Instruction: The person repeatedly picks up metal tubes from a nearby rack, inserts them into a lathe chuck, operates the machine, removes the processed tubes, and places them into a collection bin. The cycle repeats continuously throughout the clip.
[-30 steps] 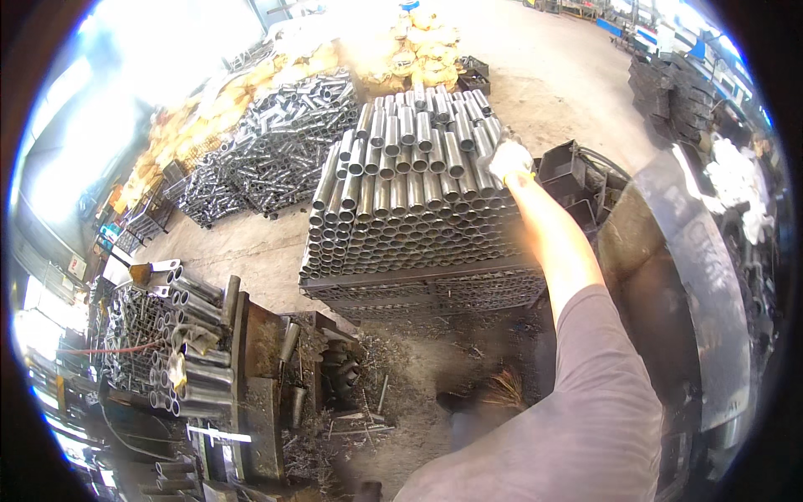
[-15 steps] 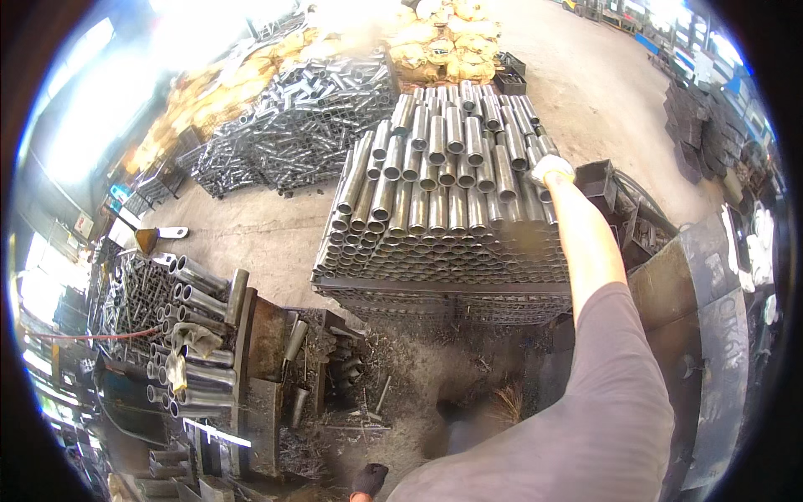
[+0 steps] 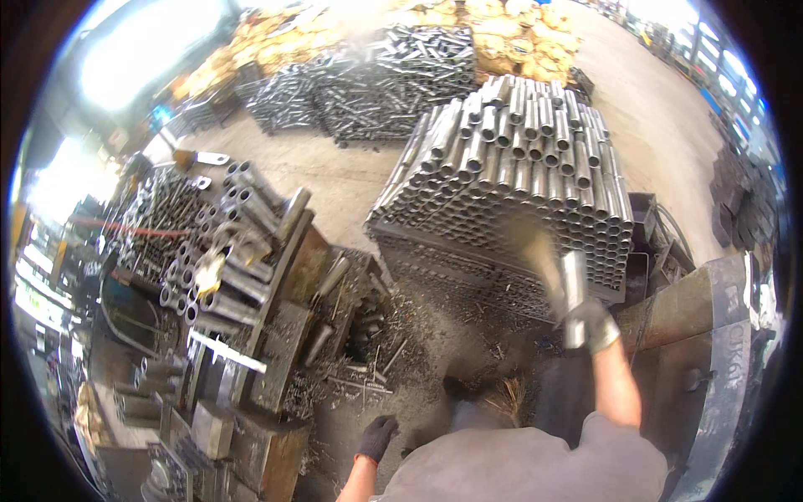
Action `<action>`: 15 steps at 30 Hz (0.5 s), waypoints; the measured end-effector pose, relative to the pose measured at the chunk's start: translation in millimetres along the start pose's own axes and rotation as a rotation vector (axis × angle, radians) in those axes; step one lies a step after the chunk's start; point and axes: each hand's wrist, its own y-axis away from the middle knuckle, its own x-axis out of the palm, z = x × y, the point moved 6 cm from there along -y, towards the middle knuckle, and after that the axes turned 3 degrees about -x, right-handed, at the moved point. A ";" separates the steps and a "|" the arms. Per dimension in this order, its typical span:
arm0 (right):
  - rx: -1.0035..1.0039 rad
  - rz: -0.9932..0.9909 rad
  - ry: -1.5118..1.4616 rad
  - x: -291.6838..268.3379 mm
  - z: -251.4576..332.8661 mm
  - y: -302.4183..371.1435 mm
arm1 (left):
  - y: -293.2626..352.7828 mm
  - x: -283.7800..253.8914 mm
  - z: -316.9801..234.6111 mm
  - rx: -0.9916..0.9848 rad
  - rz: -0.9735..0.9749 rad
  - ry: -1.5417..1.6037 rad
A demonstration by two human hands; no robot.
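My right hand (image 3: 597, 325), in a grey and white glove, grips a short shiny steel tube (image 3: 574, 274) near its lower end. The tube stands nearly upright in front of the right side of a large stack of similar tubes (image 3: 535, 171). That stack sits on a dark metal pallet (image 3: 468, 258), open tube ends facing me. Low in the view, my left hand (image 3: 378, 437) wears a dark glove with an orange cuff. It hangs above the floor with fingers loosely apart and nothing visible in it. A blurred patch hides part of the stack's front.
At left, more tubes (image 3: 238, 289) lie on a workbench (image 3: 280, 339) with a pale glove or rag (image 3: 212, 272). Scrap litters the floor (image 3: 418, 351). Dark metal plates (image 3: 669, 335) stand at right. Behind are a heap of short tubes (image 3: 401, 84) and yellow sacks (image 3: 523, 38).
My right hand has drawn back from the stack's right side toward me, bringing a tube. My left hand has come further into view. The view has turned left.
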 end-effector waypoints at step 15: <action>0.118 1.948 0.437 614.5 -95.9 321.6 | 319.8 -184.7 89.3 0.435 -0.418 0.656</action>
